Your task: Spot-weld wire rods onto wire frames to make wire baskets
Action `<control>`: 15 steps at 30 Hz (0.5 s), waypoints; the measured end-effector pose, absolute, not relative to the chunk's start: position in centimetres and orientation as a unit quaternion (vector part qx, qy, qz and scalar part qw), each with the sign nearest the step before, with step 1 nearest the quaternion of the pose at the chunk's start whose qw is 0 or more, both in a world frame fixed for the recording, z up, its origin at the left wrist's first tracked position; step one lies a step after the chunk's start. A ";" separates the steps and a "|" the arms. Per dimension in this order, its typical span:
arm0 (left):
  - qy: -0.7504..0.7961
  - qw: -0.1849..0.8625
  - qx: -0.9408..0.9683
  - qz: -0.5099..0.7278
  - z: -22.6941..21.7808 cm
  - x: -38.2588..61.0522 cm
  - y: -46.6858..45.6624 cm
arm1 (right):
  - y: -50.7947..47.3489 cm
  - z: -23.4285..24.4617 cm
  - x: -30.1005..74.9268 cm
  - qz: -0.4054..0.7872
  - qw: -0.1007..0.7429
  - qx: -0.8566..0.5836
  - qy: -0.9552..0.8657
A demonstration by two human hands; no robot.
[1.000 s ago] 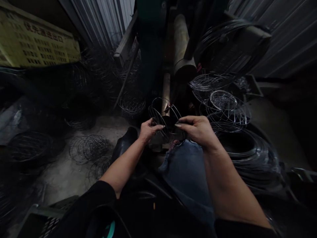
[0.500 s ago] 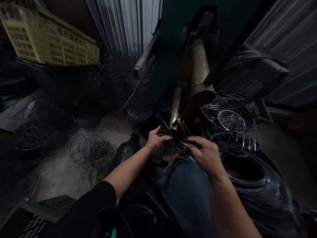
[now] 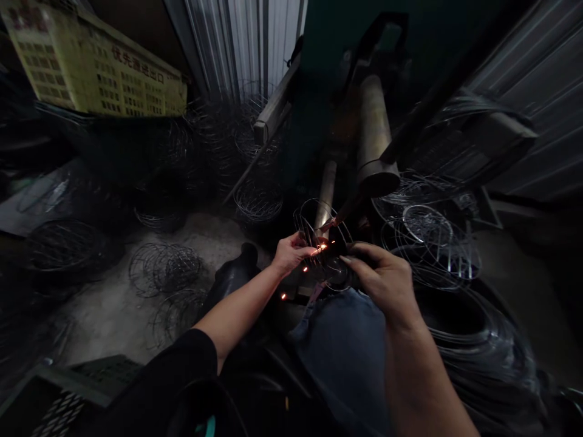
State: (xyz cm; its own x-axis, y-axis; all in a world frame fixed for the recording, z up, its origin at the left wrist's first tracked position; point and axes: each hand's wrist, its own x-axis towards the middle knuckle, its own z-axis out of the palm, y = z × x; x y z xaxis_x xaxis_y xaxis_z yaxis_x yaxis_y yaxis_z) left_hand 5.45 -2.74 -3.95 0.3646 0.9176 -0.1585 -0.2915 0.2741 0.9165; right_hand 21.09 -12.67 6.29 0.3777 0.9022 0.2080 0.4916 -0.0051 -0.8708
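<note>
A small wire cage (image 3: 321, 233) made of rings and ribs sits between my two hands, just above my knee in blue jeans (image 3: 346, 352). My left hand (image 3: 291, 254) pinches its left side, fingers closed on the wire. My right hand (image 3: 387, 279) grips its right side from below. A pointed electrode tip of the welding machine (image 3: 339, 215) touches the cage, and orange sparks (image 3: 321, 247) fly from the contact. One spark glows lower down by my left forearm.
Finished wire cages (image 3: 166, 267) lie in heaps on the concrete floor at left. More wire frames (image 3: 428, 243) and a big coil of wire (image 3: 473, 340) sit at right. A metal cylinder (image 3: 376, 142) of the machine hangs above. A yellow sign (image 3: 95, 73) leans at upper left.
Sparks have appeared at the cage where the electrode tip meets the wire. Both hands kept their grip and shifted slightly. The view tilted up since a second ago.
</note>
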 end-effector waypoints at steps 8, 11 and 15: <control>0.413 0.727 0.360 0.413 -3.7 5.1 -2.9 | -15.4 3.1 22.0 0.292 0.508 -0.700 -0.409; 0.457 0.722 0.343 0.391 -3.6 5.2 -2.6 | -14.1 2.8 21.5 0.280 0.520 -0.700 -0.401; 0.487 0.726 0.317 0.369 -3.9 5.6 -2.1 | -12.3 3.5 21.2 0.271 0.519 -0.696 -0.416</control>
State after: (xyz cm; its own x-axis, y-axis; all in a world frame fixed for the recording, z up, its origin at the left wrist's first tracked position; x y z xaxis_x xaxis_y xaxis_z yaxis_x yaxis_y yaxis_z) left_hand 5.59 -2.11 -3.87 0.2545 0.8435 -0.4730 -0.2274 0.5276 0.8185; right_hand 21.22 -12.31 3.55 0.5065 0.8605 0.0545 0.2969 -0.1148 -0.9480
